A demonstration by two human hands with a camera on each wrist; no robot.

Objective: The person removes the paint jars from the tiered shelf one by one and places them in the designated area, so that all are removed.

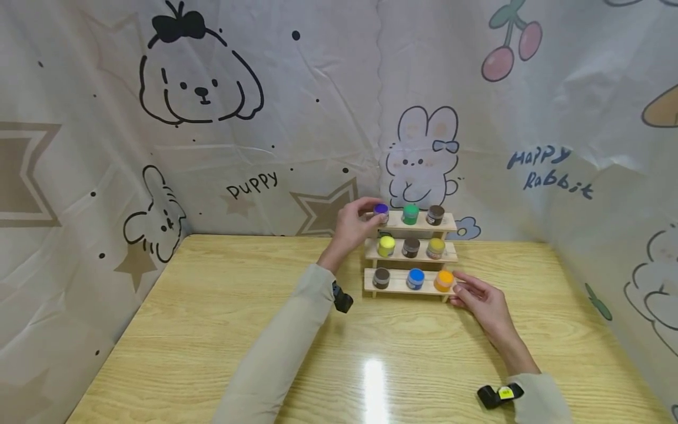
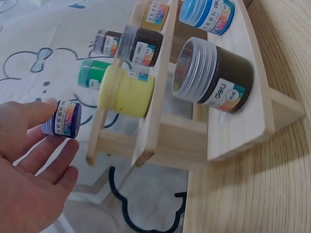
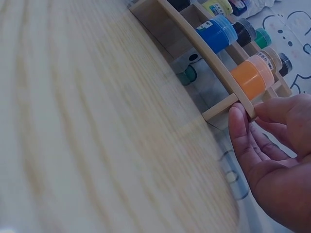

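Note:
A three-tier wooden rack [image 1: 408,289] holds small paint jars with clear lids. My left hand [image 2: 36,160] pinches a dark purple paint jar [image 2: 67,119] between thumb and fingers, at the left end of the top tier. Beside it on that tier stand a green jar [image 1: 410,215] and a dark brown one [image 1: 435,215]. On the lowest tier, my right hand [image 3: 274,160] grips the right end of the board with thumb and fingers, close to an orange jar [image 3: 253,76].
The middle tier carries a yellow jar [image 1: 386,246], a dark jar [image 1: 411,247] and an ochre jar [image 1: 436,248]. A blue jar [image 1: 415,279] and a dark brown jar [image 1: 381,278] stand on the lowest tier. Behind the wooden table [image 1: 222,330] hangs a printed cloth [image 1: 328,147].

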